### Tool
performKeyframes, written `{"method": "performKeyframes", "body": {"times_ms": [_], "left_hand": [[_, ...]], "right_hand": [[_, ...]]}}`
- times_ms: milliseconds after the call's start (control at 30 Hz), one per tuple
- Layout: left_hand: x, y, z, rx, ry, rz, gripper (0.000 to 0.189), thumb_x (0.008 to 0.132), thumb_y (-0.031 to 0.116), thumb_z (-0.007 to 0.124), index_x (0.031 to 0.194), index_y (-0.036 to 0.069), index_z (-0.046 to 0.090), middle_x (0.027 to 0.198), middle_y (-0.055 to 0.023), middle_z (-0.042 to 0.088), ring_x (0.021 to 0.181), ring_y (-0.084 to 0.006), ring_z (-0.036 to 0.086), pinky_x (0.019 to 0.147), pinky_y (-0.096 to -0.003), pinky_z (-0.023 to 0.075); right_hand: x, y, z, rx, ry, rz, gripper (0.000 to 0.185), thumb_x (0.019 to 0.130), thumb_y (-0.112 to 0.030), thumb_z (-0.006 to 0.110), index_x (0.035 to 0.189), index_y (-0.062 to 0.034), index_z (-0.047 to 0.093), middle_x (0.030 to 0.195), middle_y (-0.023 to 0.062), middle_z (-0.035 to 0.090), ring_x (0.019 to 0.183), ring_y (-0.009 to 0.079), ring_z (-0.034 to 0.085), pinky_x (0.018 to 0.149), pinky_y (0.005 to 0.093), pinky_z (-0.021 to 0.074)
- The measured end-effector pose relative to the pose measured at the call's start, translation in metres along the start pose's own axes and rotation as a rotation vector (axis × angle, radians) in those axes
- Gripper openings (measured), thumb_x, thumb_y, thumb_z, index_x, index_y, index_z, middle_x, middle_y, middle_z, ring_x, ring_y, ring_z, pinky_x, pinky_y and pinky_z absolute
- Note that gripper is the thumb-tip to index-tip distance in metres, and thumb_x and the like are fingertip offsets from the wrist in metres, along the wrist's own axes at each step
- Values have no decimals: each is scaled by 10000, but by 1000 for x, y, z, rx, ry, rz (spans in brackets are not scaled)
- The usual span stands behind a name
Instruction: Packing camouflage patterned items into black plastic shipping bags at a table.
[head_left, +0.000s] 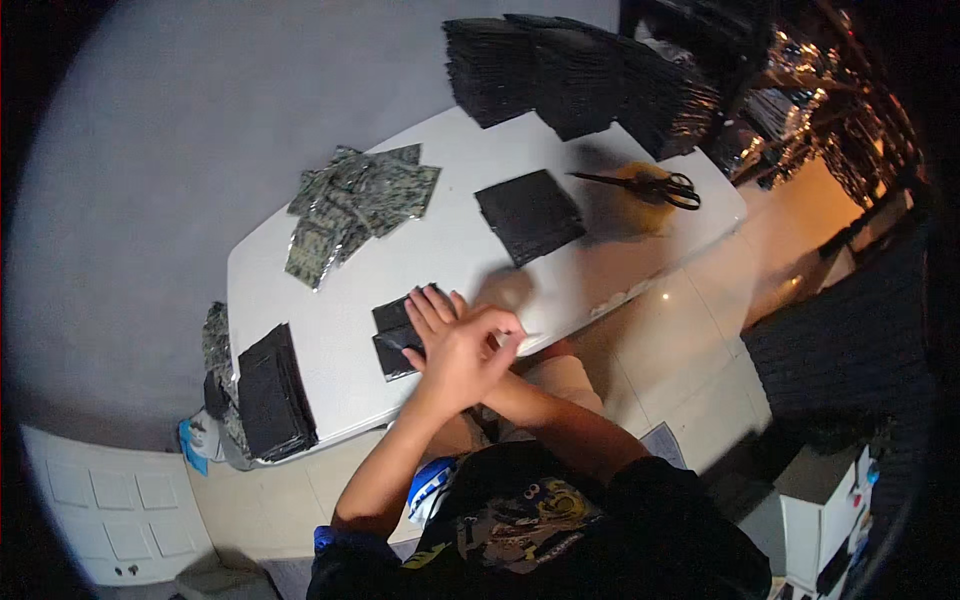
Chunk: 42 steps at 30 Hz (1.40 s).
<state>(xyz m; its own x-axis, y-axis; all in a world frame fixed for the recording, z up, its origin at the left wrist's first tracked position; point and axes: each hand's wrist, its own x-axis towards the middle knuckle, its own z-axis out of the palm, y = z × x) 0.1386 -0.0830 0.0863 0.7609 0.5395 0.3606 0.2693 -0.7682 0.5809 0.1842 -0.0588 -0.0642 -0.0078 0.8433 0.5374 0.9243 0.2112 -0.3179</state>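
Note:
My forearms cross above the near edge of the white table. My right hand (433, 321) reaches under my left wrist and lies flat, fingers apart, on a small black folded packet (391, 351) with a glossy surface. Above it, my left hand (480, 346) curls with thumb and forefinger close together. A pale blur shows by those fingertips, and I cannot tell whether they hold anything. A flat black square sheet or pouch (529, 215) lies farther back on the table. To its left is a loose pile of camouflage-patterned pieces in clear plastic wraps (360, 199).
Black-handled scissors (671, 189) rest on a yellow object (646, 214) at the right of the white table (337, 315). Tall black stacks (540, 75) stand along the back. Another black stack (274, 394) sits at the left end. Shiny wrapped items (810, 112) fill the far right.

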Motion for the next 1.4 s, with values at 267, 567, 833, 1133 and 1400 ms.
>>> {"method": "performKeyframes", "body": {"times_ms": [267, 567, 833, 1133, 1400], "left_hand": [[-38, -115, -49, -959, 446, -691, 97, 1009, 60, 773, 1076, 6, 729, 963, -85, 785, 799, -133, 723, 672, -272, 611], [-55, -141, -44, -903, 514, -763, 320, 957, -76, 752, 1230, 0, 604, 955, -172, 792, 761, -167, 752, 608, -290, 636], [-49, -144, -43, -716, 413, -832, 442, 920, -52, 809, 1268, 11, 545, 892, -160, 778, 646, -141, 710, 484, -250, 528], [-50, -149, -40, -710, 437, -827, 428, 909, -51, 819, 1233, 6, 545, 855, -141, 769, 600, -117, 668, 455, -242, 488], [-49, -146, -40, -536, 424, -836, 412, 907, -29, 827, 1210, -1, 548, 820, -125, 765, 592, -117, 670, 452, -252, 484]], "right_hand": [[15, 6, -61, 45, -295, 54, 889, 991, -567, 653, 1587, 59, 444, 1669, 202, 441, 1597, 340, 320, 1318, 508, 212], [20, 2, -61, -6, -339, 88, 1044, 998, -640, 630, 1657, 97, 293, 1753, 261, 286, 1658, 368, 218, 1346, 536, 139], [21, 1, -62, 15, -327, 114, 1071, 988, -644, 644, 1668, 91, 264, 1759, 255, 275, 1661, 355, 216, 1349, 530, 113], [21, 2, -60, 9, -322, 113, 1040, 996, -626, 640, 1681, 57, 260, 1756, 264, 272, 1656, 359, 228, 1346, 539, 128], [22, -2, -65, -19, -325, 42, 861, 1027, -584, 611, 1695, -102, 361, 1743, 283, 281, 1639, 423, 239, 1328, 593, 141]]}}
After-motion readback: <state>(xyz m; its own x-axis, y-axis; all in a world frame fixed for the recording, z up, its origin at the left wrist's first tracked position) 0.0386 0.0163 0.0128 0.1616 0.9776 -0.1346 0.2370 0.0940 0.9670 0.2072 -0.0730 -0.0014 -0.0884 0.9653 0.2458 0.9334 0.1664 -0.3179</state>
